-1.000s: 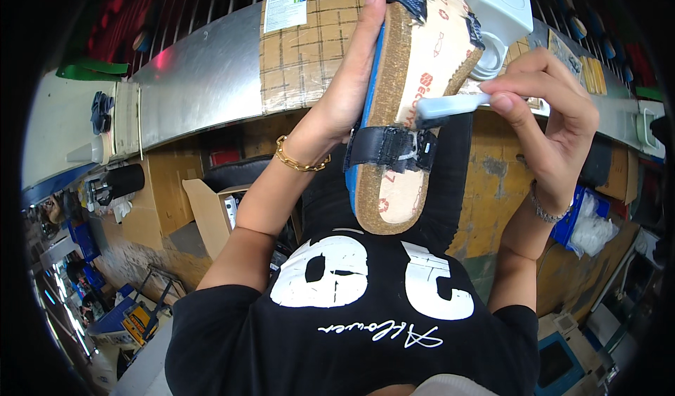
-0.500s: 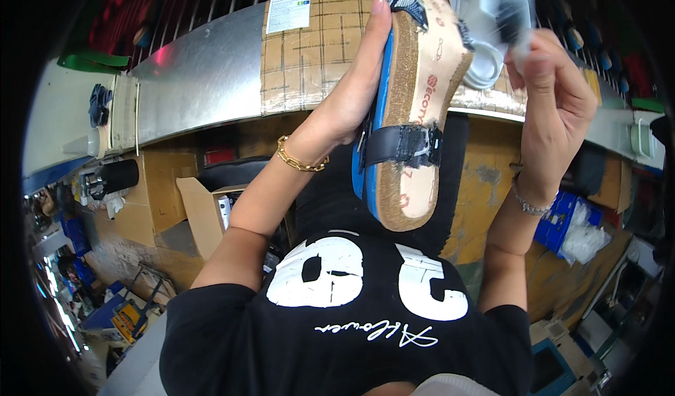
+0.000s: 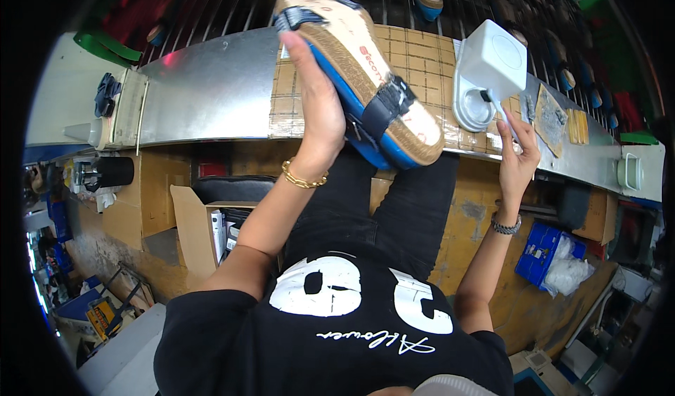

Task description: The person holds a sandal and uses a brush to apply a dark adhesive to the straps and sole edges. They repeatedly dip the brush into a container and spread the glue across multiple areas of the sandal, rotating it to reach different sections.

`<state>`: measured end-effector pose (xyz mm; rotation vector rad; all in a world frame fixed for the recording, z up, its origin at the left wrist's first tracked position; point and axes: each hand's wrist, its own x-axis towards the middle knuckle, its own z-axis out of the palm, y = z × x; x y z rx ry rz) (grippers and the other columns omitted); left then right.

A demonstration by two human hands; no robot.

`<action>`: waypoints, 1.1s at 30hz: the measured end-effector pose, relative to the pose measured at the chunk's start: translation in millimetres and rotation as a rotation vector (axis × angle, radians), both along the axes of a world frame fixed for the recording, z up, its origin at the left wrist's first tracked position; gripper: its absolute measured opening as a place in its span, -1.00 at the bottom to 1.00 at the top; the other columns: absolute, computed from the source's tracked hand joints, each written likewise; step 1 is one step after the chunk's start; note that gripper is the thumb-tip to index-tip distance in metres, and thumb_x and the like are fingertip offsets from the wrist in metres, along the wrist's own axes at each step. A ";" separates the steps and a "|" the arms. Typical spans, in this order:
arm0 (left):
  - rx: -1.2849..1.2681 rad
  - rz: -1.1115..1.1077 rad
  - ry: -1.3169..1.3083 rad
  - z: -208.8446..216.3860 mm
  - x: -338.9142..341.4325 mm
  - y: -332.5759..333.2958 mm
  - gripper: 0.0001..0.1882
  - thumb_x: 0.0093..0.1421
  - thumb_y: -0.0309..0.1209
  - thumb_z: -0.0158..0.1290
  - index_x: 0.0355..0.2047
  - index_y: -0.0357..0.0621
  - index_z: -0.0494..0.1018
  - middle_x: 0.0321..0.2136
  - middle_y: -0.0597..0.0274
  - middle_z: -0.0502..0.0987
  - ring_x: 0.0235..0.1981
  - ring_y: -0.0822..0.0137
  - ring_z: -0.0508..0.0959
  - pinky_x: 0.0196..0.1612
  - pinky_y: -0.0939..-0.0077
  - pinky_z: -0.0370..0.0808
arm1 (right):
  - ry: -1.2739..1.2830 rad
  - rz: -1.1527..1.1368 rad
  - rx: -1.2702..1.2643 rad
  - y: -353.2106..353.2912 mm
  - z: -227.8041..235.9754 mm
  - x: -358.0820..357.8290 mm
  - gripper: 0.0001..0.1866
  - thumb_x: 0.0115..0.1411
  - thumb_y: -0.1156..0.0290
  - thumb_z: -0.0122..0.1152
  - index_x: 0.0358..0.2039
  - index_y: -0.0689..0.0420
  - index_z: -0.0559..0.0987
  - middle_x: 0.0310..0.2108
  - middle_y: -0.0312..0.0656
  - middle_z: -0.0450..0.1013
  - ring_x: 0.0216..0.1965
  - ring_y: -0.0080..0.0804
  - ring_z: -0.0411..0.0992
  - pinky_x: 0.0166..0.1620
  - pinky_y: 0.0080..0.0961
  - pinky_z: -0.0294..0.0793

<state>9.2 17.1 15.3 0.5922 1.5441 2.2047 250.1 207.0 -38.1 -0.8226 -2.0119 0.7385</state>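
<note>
My fingers vanish behind the sandal; my right fingertips blur against the white container.

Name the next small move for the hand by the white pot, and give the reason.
Probably lift the right hand clear of the white pot. Its fingers seem to pinch a thin handle at the pot, while the left hand holds the blue-soled sandal tilted up above the bench.
</note>
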 end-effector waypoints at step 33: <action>0.399 0.583 0.018 7.9 42.2 -32.7 0.25 0.00 0.68 -0.48 0.47 0.02 -0.10 0.43 0.18 0.05 0.42 0.10 0.12 0.46 0.15 0.10 | 0.322 0.091 0.251 -158.7 118.0 -92.1 -0.86 0.13 0.72 0.29 -0.29 0.29 0.59 -0.36 -0.13 0.52 -0.36 -0.29 0.51 -0.27 -0.49 0.49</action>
